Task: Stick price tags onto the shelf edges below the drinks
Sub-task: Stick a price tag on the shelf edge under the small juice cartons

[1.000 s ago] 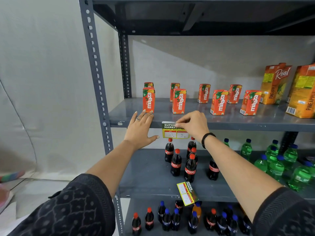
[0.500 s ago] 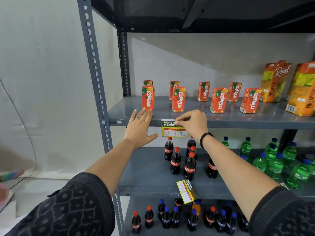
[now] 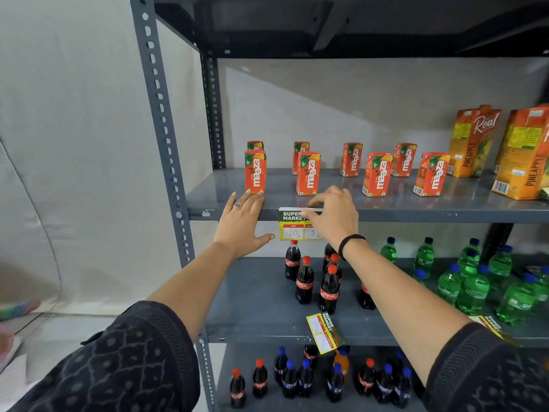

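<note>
A yellow and green price tag [image 3: 292,226] hangs from the front edge of the upper grey shelf [image 3: 430,217], below the small orange Maaza cartons [image 3: 308,173]. My right hand [image 3: 334,215] lies over the tag's right half, fingertips pressing along its top strip. My left hand [image 3: 242,224] rests flat and open on the shelf edge just left of the tag, thumb pointing toward it. A second tag [image 3: 324,333] hangs tilted from the middle shelf edge below the cola bottles [image 3: 304,281]. Another tag [image 3: 491,324] shows partly behind my right forearm.
Two tall pineapple juice cartons [image 3: 472,141] stand at the upper shelf's right. Green bottles [image 3: 473,288] fill the middle shelf's right side. Small dark bottles [image 3: 289,379] stand on the lowest shelf. A perforated grey upright [image 3: 162,129] frames the rack's left side.
My right hand's fingers have spread and slid along the top of the tag, from a pinch at its upper edge to a flatter press. My left hand has stayed put.
</note>
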The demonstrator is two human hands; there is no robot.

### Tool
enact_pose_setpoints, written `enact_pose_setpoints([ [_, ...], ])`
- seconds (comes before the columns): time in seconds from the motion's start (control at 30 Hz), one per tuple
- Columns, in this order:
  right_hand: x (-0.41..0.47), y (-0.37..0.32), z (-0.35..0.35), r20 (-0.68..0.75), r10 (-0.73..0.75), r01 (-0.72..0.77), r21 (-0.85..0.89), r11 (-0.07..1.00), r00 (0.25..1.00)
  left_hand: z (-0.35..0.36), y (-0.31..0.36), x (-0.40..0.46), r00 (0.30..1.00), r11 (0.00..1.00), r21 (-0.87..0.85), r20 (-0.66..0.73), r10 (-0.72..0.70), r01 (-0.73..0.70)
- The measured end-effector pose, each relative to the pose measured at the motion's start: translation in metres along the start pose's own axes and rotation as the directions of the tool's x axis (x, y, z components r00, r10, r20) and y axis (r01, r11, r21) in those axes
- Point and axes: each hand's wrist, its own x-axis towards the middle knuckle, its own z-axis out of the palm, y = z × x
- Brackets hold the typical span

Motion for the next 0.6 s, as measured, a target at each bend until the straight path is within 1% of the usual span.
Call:
enact_pose_setpoints([
  [0.1, 0.01, 0.001, -0.003, 0.021, 0.05, -0.051, 0.052, 0.997, 0.999, 0.001, -0.001, 0.0, 1.0, 1.0, -0.003, 0.002, 0.009, -0.009],
  [0.2, 0.021, -0.002, -0.007, 0.109, 0.109, -0.118, 0.08, 0.99, 0.988, 0.0, -0.002, 0.001, 1.0, 1.0, -0.005, 0.004, 0.007, -0.007],
  [0.3, 0.02, -0.004, -0.011, 0.141, 0.095, -0.102, 0.043, 0.994, 0.985, -0.003, 0.001, -0.001, 1.0, 1.0, -0.014, 0.028, -0.002, 0.002],
  [0.43, 0.014, -0.002, -0.01, 0.118, 0.069, -0.074, 0.043, 0.996, 0.991, -0.008, 0.001, -0.002, 0.999, 0.998, -0.064, 0.044, 0.009, -0.006],
  [0.53, 0.014, -0.002, -0.012, 0.114, 0.049, -0.054, 0.038, 0.998, 0.992, -0.013, 0.001, -0.008, 0.997, 0.987, -0.141, -0.017, 0.075, -0.076],
  [0.6, 0.016, 0.0, -0.018, 0.169, 0.029, -0.039, 0.053, 0.998, 0.985, -0.018, 0.009, -0.01, 0.995, 0.972, -0.223, -0.08, 0.053, -0.069],
])
